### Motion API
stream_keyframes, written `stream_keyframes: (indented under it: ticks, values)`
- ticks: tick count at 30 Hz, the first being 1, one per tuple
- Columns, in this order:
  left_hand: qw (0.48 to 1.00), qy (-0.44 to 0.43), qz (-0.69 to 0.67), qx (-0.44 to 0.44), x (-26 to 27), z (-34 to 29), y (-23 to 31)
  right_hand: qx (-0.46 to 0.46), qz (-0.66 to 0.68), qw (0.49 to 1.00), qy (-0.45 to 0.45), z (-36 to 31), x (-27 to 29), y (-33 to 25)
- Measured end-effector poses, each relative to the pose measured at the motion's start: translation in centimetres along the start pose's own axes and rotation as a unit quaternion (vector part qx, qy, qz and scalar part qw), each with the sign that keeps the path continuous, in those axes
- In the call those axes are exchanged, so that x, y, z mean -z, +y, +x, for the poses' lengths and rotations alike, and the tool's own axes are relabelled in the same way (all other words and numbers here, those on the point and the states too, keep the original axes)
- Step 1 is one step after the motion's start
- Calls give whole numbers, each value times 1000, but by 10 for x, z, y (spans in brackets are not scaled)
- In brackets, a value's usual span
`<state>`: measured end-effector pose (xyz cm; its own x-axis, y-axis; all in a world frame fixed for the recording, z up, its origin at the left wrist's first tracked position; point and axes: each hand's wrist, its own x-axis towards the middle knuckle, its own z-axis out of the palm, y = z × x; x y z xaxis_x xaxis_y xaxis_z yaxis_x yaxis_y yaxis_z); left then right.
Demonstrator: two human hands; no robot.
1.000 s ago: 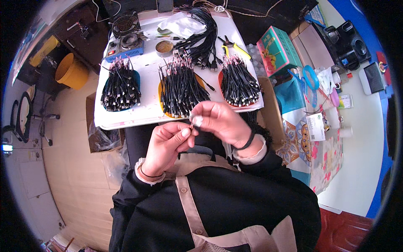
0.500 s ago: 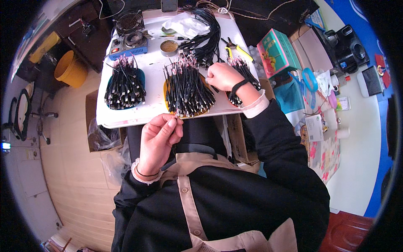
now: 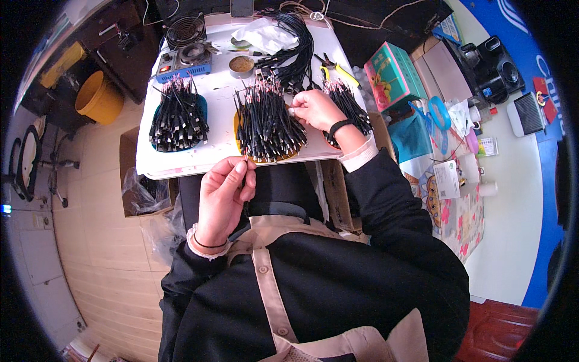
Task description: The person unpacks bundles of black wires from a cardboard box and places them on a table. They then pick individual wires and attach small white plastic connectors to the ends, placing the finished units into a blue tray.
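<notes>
The single cable in your left hand looks light and flexible, its jacket perhaps slightly slippery; the fine reddish wires at its end are likely easy to bend, so the jacket just below them seems the safest hold. You pinch it between thumb and forefinger, wire end poking out at twelve o'clock from the fingertips, dark length hanging toward six. That hand sits at seven o'clock from the middle bundle of black cables on the white tabletop. Your right hand is at the bundle's three o'clock, fingers curled beside its edge; whether they grip anything cannot be told.
</notes>
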<state>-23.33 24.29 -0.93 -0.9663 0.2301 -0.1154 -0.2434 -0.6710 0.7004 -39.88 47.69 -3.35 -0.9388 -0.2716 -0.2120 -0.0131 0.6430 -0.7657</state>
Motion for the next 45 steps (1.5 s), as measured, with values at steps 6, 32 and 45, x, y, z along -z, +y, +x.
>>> stream_keyframes:
  ticks: [6,32,45]
  values:
    - [1000,-3,10,1,-3,1,-4,162,-161,966,118,-15,-10,-3]
    - [999,-3,26,21,-16,8,-13,12,-253,930,267,-49,80,37]
    - [993,9,72,-91,-35,15,-14,79,-124,888,435,-97,74,-26]
